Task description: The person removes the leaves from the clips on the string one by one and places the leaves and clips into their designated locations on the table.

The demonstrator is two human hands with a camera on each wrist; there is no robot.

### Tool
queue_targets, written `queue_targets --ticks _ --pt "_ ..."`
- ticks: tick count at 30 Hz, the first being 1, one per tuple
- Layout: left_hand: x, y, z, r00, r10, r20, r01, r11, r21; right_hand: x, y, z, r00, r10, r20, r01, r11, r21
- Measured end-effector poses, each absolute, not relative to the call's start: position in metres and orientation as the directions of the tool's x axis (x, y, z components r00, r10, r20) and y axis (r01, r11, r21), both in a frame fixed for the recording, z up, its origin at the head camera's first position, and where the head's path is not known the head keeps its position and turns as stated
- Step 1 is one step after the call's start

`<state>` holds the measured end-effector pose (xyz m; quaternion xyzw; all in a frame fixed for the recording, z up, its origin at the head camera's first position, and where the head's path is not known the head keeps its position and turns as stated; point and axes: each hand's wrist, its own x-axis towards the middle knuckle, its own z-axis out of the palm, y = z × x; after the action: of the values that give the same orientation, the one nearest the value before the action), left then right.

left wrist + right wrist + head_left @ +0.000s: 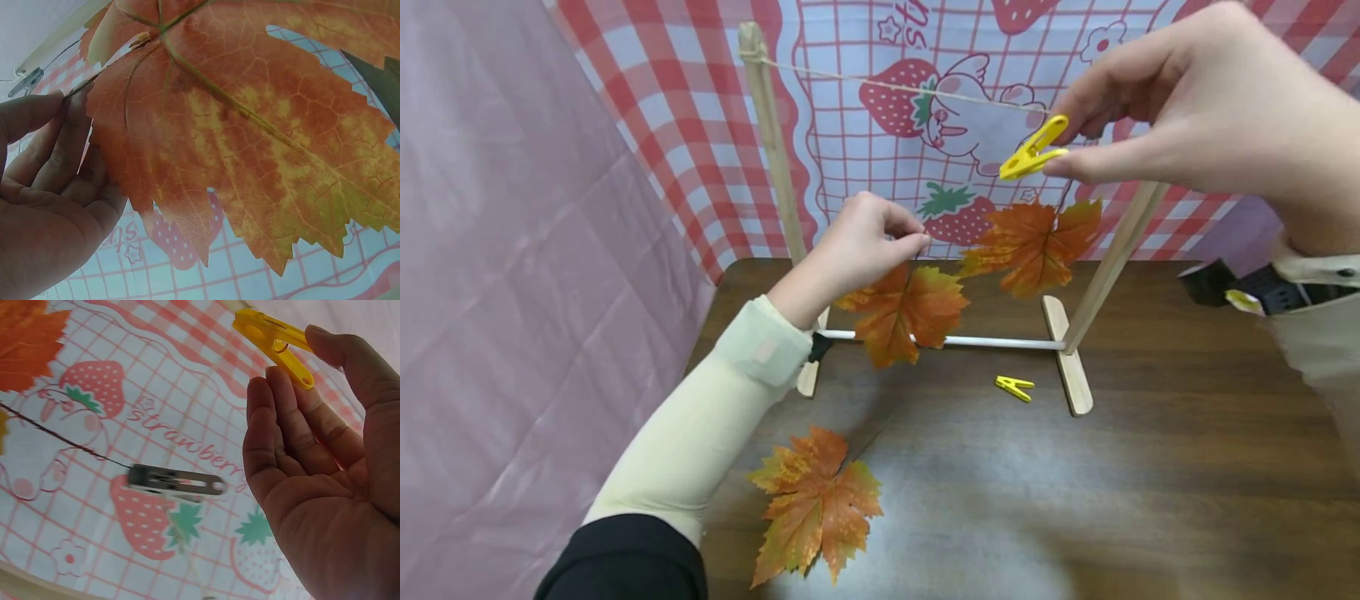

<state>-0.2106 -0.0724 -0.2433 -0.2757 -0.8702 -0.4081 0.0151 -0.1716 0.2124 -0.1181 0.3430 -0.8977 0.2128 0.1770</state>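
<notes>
one leaf (1033, 242) hangs on string (887, 83) | left hand (857, 250) pinches second leaf (902, 312) below string | right hand (1180, 108) fingers clamp yellow clip (1032, 148) at string | third leaf (816, 500) waits on table (1187, 467)

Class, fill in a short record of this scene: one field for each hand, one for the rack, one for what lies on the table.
Left hand: pinches the stem of a maple leaf
Right hand: pinches a yellow clothespin at the string
Rack: wooden frame; second leaf hangs beneath the string
Table: third leaf, spare yellow clothespin
</notes>
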Motion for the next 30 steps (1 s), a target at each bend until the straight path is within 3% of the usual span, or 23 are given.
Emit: queue_targets --ticks 11,18,30 --pt "-0.203 -0.081 -0.25 -0.854 0.48 0.201 0.472 0.551 0.688 -0.157 0.219 -0.137 -0.762 -0.489 0.425 -0.638 0.679 -0.362" --pt "-0.2 -0.086 -0.253 -0.864 0.48 0.148 0.441 0.583 0.682 -0.16 0.225 -0.15 -0.804 -0.473 0.362 -0.589 0.544 -0.597" --pt "-0.195 -0.09 -0.257 -0.855 0.507 0.108 0.434 0.585 0.686 -0.161 0.233 -0.172 -0.822 -0.47 0.321 -0.549 0.509 -0.663"
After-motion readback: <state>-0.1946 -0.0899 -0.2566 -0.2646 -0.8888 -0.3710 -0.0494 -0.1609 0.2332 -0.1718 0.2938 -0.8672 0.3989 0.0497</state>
